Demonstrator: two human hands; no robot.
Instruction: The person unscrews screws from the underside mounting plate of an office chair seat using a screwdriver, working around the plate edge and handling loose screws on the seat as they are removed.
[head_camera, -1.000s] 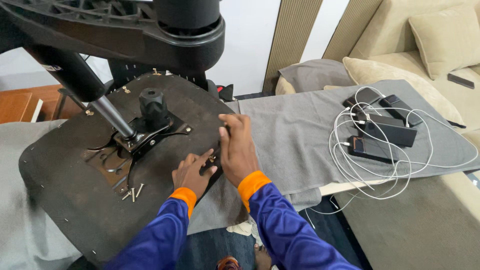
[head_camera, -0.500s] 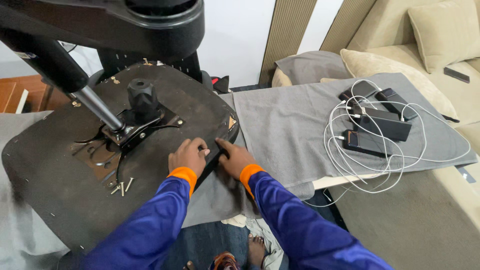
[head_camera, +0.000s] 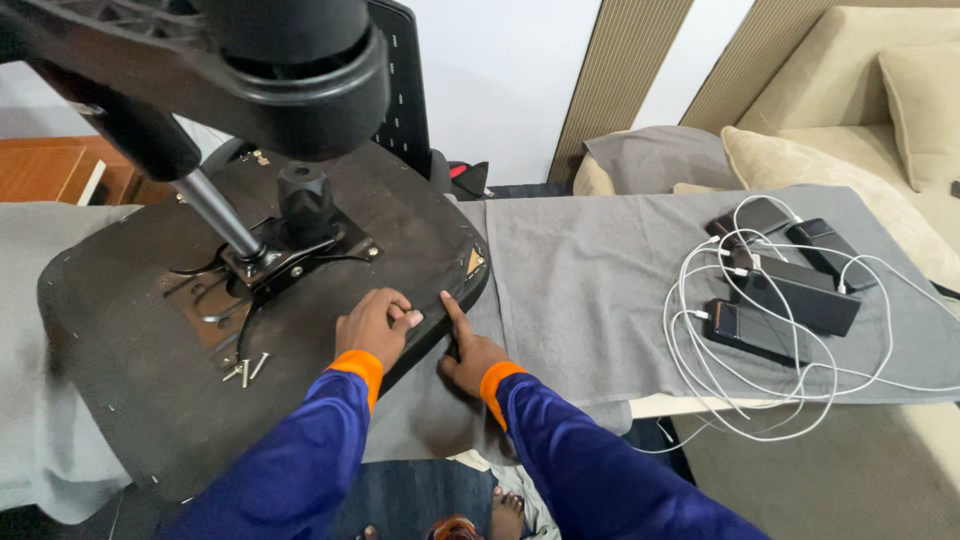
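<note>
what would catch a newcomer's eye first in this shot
Most striking is the upturned chair seat, a dark board filling the left half with its metal mounting plate and black column rising toward the camera. At its near edge rest the left hand and right hand. To the right, on the grey cloth, dark power banks lie tangled in white cables.

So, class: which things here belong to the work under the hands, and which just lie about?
In hand: left hand, right hand, chair seat base, metal bracket, loose screws.
Lying about: power banks, white cables, cushions.
</note>
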